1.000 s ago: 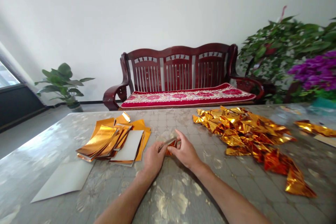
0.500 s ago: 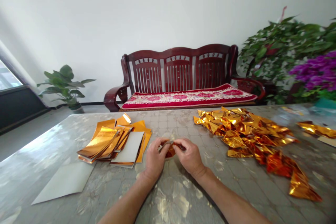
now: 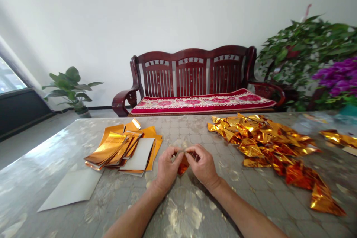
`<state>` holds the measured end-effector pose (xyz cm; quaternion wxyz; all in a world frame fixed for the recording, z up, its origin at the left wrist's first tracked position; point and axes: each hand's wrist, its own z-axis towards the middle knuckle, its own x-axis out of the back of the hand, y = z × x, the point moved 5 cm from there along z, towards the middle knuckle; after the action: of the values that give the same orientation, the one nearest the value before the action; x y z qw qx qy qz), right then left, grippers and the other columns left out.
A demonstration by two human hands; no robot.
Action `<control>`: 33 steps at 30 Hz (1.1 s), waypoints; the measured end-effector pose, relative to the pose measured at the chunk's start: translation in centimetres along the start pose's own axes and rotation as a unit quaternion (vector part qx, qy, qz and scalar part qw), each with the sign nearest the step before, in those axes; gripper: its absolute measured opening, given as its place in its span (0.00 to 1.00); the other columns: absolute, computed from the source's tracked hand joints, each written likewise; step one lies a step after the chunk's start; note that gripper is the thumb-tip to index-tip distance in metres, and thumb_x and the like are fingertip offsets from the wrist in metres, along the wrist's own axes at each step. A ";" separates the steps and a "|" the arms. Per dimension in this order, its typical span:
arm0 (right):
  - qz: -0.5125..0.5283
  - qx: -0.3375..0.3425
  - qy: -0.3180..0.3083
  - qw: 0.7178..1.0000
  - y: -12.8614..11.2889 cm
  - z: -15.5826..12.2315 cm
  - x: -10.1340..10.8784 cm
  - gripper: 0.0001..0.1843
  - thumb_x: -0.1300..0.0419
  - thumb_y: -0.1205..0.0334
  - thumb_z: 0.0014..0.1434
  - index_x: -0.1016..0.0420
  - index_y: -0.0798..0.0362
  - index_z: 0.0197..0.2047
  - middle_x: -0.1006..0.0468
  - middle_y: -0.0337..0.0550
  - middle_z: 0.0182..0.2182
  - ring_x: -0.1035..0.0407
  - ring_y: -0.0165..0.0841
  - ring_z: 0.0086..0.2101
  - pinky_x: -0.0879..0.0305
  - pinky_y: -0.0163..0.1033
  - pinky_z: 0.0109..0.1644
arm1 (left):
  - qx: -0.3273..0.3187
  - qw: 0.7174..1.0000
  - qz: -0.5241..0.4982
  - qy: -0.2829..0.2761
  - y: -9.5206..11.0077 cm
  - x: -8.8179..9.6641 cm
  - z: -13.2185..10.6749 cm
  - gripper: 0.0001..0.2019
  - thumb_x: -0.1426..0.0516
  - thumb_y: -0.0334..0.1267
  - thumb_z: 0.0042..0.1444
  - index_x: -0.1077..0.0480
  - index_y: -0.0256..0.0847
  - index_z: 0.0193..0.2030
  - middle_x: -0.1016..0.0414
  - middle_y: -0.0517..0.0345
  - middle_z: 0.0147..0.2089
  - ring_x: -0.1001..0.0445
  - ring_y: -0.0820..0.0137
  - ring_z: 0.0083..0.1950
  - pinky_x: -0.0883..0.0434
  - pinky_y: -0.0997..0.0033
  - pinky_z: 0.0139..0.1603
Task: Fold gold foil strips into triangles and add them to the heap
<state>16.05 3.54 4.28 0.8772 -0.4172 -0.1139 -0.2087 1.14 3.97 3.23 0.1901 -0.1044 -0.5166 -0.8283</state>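
Observation:
Between my two hands is a small piece of gold foil paper (image 3: 183,166), partly hidden by the fingers. My left hand (image 3: 168,166) pinches its upper left edge, thumb against fingers. My right hand (image 3: 203,166) grips the same paper from the other side, its thumb and fingertips almost touching those of the left. To the left lies a loose stack of gold foil sheets (image 3: 110,148), with one pale sheet (image 3: 139,154) face down on it. Over on the right spreads a heap of folded gold foil pieces (image 3: 262,141).
A single pale sheet (image 3: 71,189) lies flat at the left of the patterned table (image 3: 178,130). Clear plastic wrapping (image 3: 311,122) rests at the far right. Beyond the table stand a dark red wooden bench (image 3: 192,76), a potted plant (image 3: 72,85) and purple flowers (image 3: 338,76).
More of the foil's lower point now shows beneath my fingers. Both hands keep their pinch and stay close together. The whole view has shifted slightly.

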 end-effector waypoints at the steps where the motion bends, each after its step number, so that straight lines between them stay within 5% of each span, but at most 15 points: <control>1: -0.001 0.005 0.003 1.000 -0.1 0.0 0.0 0.03 0.41 0.67 0.58 0.26 0.51 0.33 0.25 0.39 0.29 0.31 0.30 0.29 0.35 0.34 0.35 | 0.000 1.000 0.002 0.000 0.0 0.0 0.0 0.08 0.43 0.39 0.59 0.27 0.40 0.31 0.26 0.60 0.30 0.31 0.71 0.34 0.36 0.73 0.39; 23: -0.122 0.159 0.027 0.979 -2.3 -0.3 0.8 0.08 0.43 0.71 0.61 0.26 0.51 0.33 0.24 0.42 0.28 0.30 0.33 0.33 0.36 0.37 0.39 | 0.101 0.992 -0.080 -0.007 -0.6 -0.6 0.0 0.08 0.44 0.38 0.52 0.31 0.38 0.25 0.34 0.64 0.23 0.36 0.74 0.27 0.39 0.77 0.30; 33: -0.195 0.167 0.005 0.967 -2.7 -0.5 0.9 0.10 0.43 0.69 0.62 0.21 0.50 0.36 0.21 0.43 0.30 0.31 0.34 0.34 0.37 0.39 0.40 | 0.116 0.985 -0.128 -0.015 -0.8 -0.8 -0.1 0.10 0.43 0.40 0.53 0.32 0.38 0.25 0.34 0.64 0.25 0.36 0.73 0.30 0.37 0.76 0.34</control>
<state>15.62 1.39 6.19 0.8773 -0.2338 -0.2219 -0.3556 1.51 4.35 2.29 0.0858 -0.0274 -0.6214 -0.7783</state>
